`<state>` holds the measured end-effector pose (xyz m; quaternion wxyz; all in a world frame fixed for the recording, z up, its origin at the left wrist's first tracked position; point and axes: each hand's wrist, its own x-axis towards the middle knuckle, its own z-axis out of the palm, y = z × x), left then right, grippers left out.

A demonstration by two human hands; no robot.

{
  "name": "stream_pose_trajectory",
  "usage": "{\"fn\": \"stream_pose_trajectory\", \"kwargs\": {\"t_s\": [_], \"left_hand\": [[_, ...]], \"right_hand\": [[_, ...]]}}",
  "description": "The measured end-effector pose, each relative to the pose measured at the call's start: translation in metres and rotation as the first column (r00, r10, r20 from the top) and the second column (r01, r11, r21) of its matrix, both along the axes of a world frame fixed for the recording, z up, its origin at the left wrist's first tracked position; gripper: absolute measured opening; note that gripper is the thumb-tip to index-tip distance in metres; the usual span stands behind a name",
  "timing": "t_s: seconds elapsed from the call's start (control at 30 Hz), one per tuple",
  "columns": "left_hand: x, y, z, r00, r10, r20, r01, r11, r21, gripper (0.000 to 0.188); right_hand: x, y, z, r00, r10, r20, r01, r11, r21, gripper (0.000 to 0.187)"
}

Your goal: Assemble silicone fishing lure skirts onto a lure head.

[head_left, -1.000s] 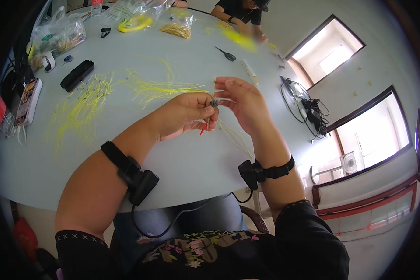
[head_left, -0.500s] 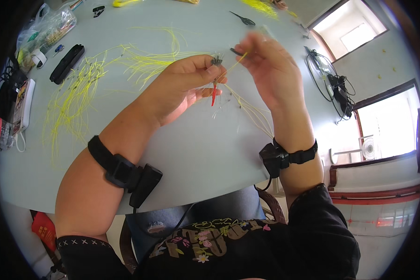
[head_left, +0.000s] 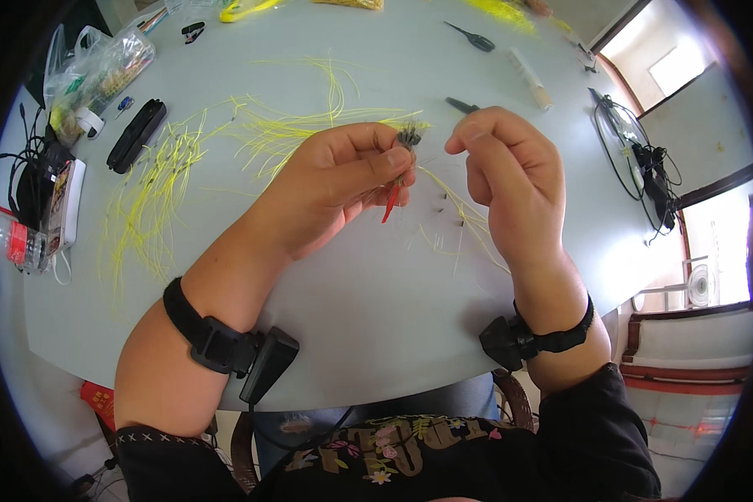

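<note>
My left hand [head_left: 343, 171] pinches a small bundle of thin strands [head_left: 408, 135], dark grey bits at its top, between thumb and fingers. A red strip [head_left: 391, 203] hangs below that grip. To the right and apart from it, my right hand [head_left: 514, 167] is raised with its fingers curled in; what they hold, if anything, is hidden. Bright yellow threads [head_left: 289, 125] spread over the table behind my left hand. More yellow threads [head_left: 163, 184], tangled with small dark bits, lie farther left. A few pale yellow strands [head_left: 468, 213] lie between my hands.
The grey table [head_left: 351, 318] holds a black case [head_left: 136, 135], a bag of small items [head_left: 113, 63] and a white box [head_left: 65, 205] on the left. Beyond my right hand lie a dark pointed tool [head_left: 473, 38], a clear tube [head_left: 529, 79] and black cables [head_left: 657, 180].
My right hand has come down and its fingers have curled in; the yellow strand at its fingertips no longer shows. My left hand keeps its grip on the bundle. The view has shifted slightly.
</note>
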<state>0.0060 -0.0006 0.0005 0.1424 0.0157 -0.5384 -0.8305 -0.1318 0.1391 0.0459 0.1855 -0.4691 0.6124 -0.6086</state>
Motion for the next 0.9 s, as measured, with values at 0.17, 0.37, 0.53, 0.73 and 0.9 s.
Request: {"fn": "stream_pose_trajectory", "kwargs": {"t_s": [0.17, 0.37, 0.53, 0.73, 0.9], "left_hand": [[0.0, -0.003, -0.001, 1.0, -0.03, 0.006, 0.03, 0.999, 0.043, 0.019], [-0.001, -0.005, -0.002, 0.997, -0.071, -0.027, 0.073, 0.992, 0.101, 0.019], [-0.001, -0.001, 0.001, 1.0, -0.03, -0.007, 0.031, 0.991, 0.127, 0.017], [0.0, -0.002, 0.0, 0.999, -0.035, -0.01, 0.035, 0.996, 0.078, 0.02], [0.0, 0.001, 0.002, 1.0, 0.011, 0.016, -0.012, 0.998, 0.06, 0.02]], "right_hand": [[0.004, 0.001, 0.001, 0.996, 0.018, -0.085, -0.007, 0.993, 0.122, 0.014], [-0.003, -0.004, -0.008, 0.986, 0.074, -0.148, -0.064, 0.996, 0.07, 0.014], [-0.001, -0.006, -0.01, 0.988, 0.061, -0.14, -0.056, 0.998, 0.04, 0.013], [0.001, -0.003, -0.007, 0.988, 0.059, -0.144, -0.058, 0.998, 0.009, 0.012], [0.003, -0.001, -0.003, 0.99, 0.008, -0.139, -0.007, 1.0, 0.001, 0.011]]}}
